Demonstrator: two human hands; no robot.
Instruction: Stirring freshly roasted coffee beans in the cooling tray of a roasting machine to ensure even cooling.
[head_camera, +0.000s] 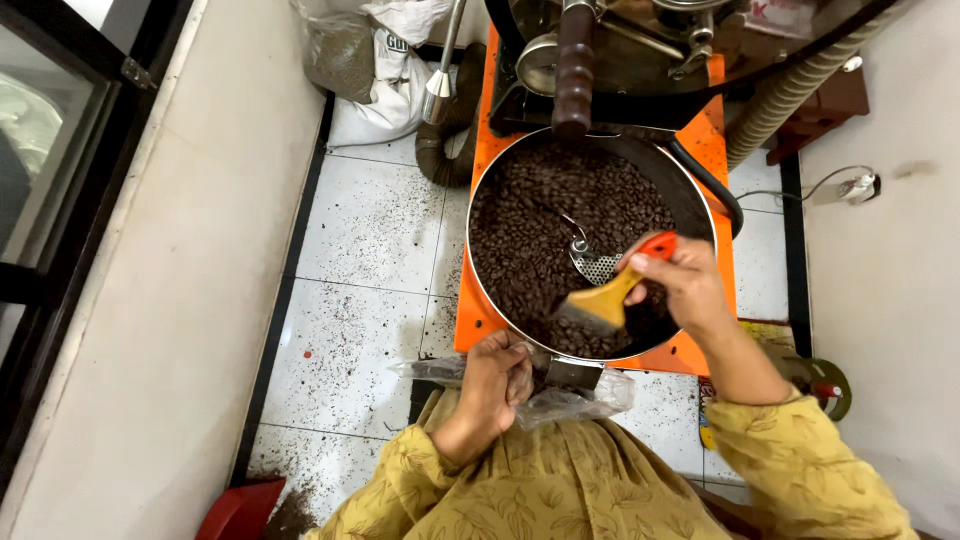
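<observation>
A round metal cooling tray (480, 300) on an orange roasting machine (700, 140) is filled with dark roasted coffee beans (545, 225). My right hand (680, 285) is shut on a brush (612, 297) with a red and yellow handle, its bristles down among the beans at the tray's near edge. My left hand (495, 380) grips a clear plastic bag (575, 400) held under the tray's front chute (573, 372). A metal stirring arm (585, 255) lies in the middle of the beans.
The white tiled floor (370, 260) is scattered with coffee chaff. Sacks (375, 55) and a ribbed hose (445, 150) stand behind the machine to the left. A corrugated duct (800, 85) runs at the right. A red dustpan (240, 510) lies at lower left beside the wall.
</observation>
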